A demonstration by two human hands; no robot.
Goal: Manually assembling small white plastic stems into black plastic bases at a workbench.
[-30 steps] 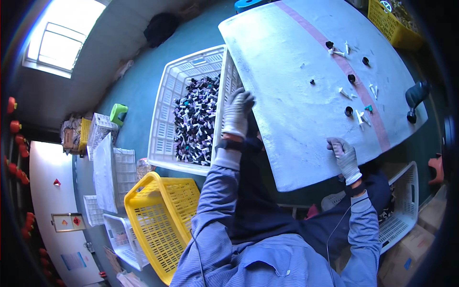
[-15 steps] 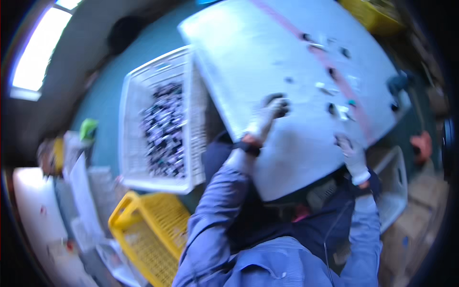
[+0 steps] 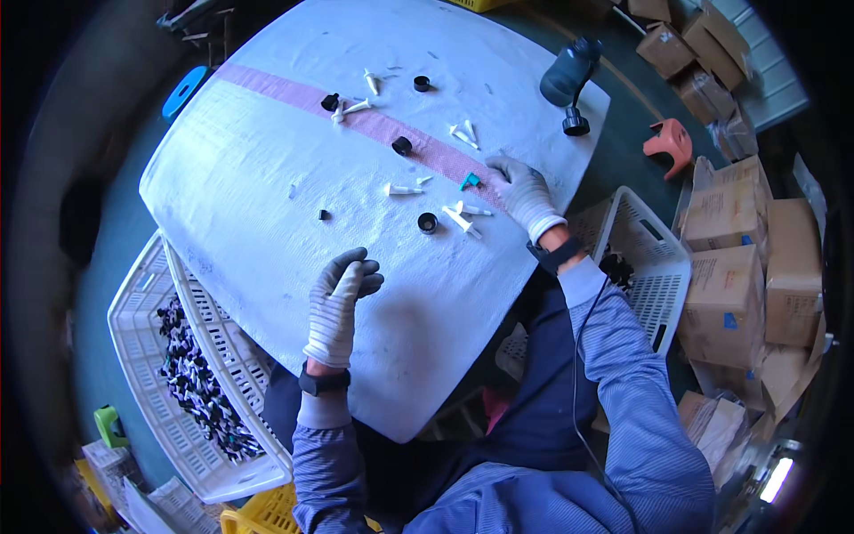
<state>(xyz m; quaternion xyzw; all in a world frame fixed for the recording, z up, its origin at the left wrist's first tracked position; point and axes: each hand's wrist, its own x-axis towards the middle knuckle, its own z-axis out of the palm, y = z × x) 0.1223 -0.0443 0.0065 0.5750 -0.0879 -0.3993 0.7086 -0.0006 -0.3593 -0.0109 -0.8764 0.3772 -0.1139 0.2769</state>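
Note:
Both my hands wear pale knitted gloves with grey fingers. My left hand [image 3: 345, 294] hovers over the near part of the white tabletop [image 3: 267, 169], its fingers loosely bent with nothing visible in them. Farther right, my right hand [image 3: 527, 191] is low over the table, thumb and fingers apart, just beside a small green plastic piece [image 3: 471, 182]. Left of that hand are white tapered plastic pieces [image 3: 403, 190] and a black ring-shaped cap [image 3: 427, 222]. Another black cap [image 3: 402, 145] rests on the pink stripe [image 3: 276, 87]. A smaller black piece [image 3: 324, 214] lies nearer my left hand.
A dark bottle [image 3: 569, 71] with a black cap lies at the table's far right. White crates stand at left [image 3: 142, 276], full of small black and white parts, and at right [image 3: 654, 240]. Cardboard boxes [image 3: 725, 294] and an orange stool [image 3: 669, 147] are farther right.
The view has swung to the right and sharpened. My right hand has reached farther over the table, up to the green piece; my left hand is now nearer the table's near edge.

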